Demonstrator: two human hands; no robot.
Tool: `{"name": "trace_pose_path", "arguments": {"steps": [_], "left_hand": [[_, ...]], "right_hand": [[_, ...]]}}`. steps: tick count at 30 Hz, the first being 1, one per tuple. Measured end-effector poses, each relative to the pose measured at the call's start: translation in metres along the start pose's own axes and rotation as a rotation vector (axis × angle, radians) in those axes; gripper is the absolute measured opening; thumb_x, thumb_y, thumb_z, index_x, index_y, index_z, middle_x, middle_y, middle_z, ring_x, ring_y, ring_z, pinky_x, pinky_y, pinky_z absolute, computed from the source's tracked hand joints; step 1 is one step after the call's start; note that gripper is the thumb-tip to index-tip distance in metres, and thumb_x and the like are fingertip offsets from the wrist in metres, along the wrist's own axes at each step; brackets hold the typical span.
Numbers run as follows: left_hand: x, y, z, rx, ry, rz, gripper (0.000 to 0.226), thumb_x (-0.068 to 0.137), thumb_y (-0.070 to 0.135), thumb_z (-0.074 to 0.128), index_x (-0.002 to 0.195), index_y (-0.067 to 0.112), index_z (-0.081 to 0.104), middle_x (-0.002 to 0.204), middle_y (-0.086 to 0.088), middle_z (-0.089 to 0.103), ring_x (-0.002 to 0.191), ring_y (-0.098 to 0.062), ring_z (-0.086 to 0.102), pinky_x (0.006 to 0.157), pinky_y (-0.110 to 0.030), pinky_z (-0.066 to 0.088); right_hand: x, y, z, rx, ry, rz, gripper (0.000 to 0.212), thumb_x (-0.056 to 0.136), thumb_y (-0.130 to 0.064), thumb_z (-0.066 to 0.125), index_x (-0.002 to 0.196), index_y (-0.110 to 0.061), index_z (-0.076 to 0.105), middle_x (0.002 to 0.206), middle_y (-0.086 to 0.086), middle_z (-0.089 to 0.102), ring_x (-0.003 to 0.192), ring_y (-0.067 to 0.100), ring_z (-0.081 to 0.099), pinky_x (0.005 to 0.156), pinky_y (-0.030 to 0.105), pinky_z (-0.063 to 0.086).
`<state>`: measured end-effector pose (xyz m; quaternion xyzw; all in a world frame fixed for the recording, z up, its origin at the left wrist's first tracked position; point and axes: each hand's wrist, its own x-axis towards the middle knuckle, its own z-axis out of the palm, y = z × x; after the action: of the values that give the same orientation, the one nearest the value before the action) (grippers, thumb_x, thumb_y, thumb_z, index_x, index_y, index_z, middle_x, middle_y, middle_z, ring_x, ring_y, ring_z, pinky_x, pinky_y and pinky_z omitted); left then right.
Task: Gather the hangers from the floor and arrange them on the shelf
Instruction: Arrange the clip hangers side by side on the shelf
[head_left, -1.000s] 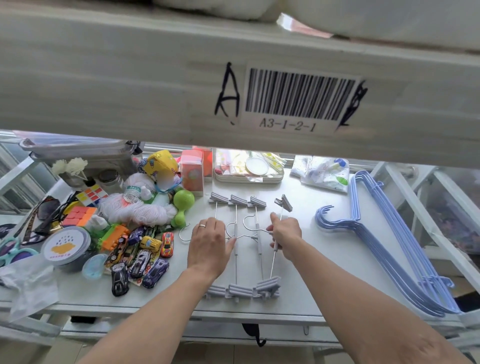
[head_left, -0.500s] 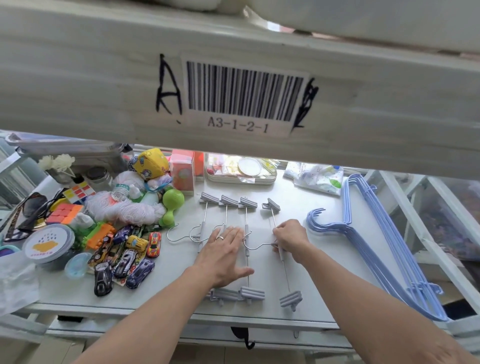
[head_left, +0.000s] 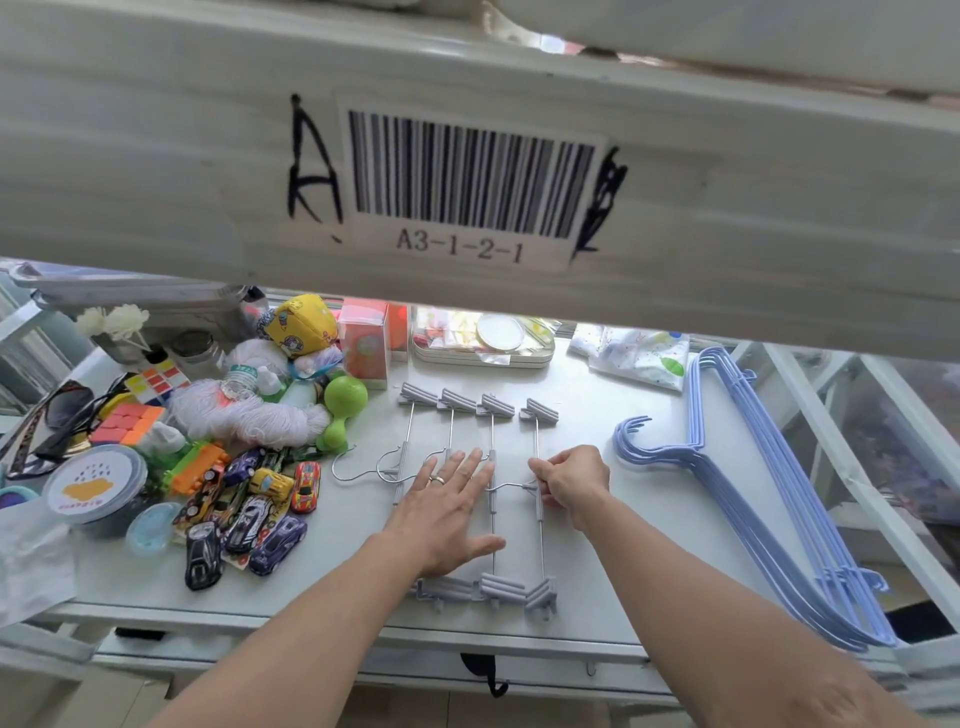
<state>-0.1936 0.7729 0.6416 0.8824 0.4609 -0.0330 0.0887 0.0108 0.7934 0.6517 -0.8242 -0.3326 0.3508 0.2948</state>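
Note:
Several grey clip hangers (head_left: 491, 431) with metal rods and hooks lie side by side on the white shelf (head_left: 613, 519). My left hand (head_left: 447, 504), fingers spread, presses flat on the left ones. My right hand (head_left: 574, 480) pinches the rod of the rightmost clip hanger (head_left: 537, 441) near its hook. A stack of blue wire hangers (head_left: 753, 493) lies to the right, hooks pointing left.
Toy cars (head_left: 244, 512), yarn (head_left: 244, 415), a green dumbbell (head_left: 340, 410), puzzle cubes (head_left: 140, 400) and a round tub (head_left: 93, 488) crowd the left. A flat tray (head_left: 480, 343) and a printed cloth (head_left: 639, 358) sit at the back. The upper shelf beam (head_left: 467, 182) hangs overhead.
My right hand has drawn the rightmost clip hanger a little away from the others and straightened it. My left hand flattened onto the left hangers.

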Motion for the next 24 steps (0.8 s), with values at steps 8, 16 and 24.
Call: {"name": "trace_pose_path", "arguments": {"steps": [8,16,24], "left_hand": [[0.001,0.001,-0.004,-0.005,-0.017,-0.003,0.094,0.080,0.077,0.029,0.154,0.026,0.002,0.163,0.004,-0.008,0.149,-0.018,-0.008,0.118,-0.043,-0.006],[-0.026,0.077,-0.060,-0.257,0.016,-0.082,0.064,0.079,0.074,0.032,0.078,0.019,0.065,0.080,0.000,0.068,0.079,-0.023,0.063,0.073,-0.035,0.049],[-0.031,0.106,-0.053,-0.924,-0.251,-0.267,0.053,0.079,0.067,0.042,0.095,0.021,0.061,0.091,0.006,0.071,0.089,-0.018,0.063,0.073,-0.037,0.053]], "right_hand": [[-0.004,0.006,-0.010,0.039,-0.149,-0.042,0.020,0.084,-0.024,0.077,0.071,-0.008,0.073,0.060,0.006,0.068,0.054,0.018,0.060,0.073,0.039,0.061],[-0.005,-0.003,-0.017,0.087,-0.231,-0.051,0.018,0.089,-0.013,0.074,0.073,-0.006,0.069,0.059,0.006,0.059,0.049,0.016,0.051,0.051,0.026,0.050],[-0.006,-0.022,-0.043,0.197,-0.222,-0.057,0.014,0.092,-0.008,0.071,0.080,-0.003,0.066,0.060,0.006,0.057,0.051,0.014,0.052,0.050,0.021,0.054]]}}
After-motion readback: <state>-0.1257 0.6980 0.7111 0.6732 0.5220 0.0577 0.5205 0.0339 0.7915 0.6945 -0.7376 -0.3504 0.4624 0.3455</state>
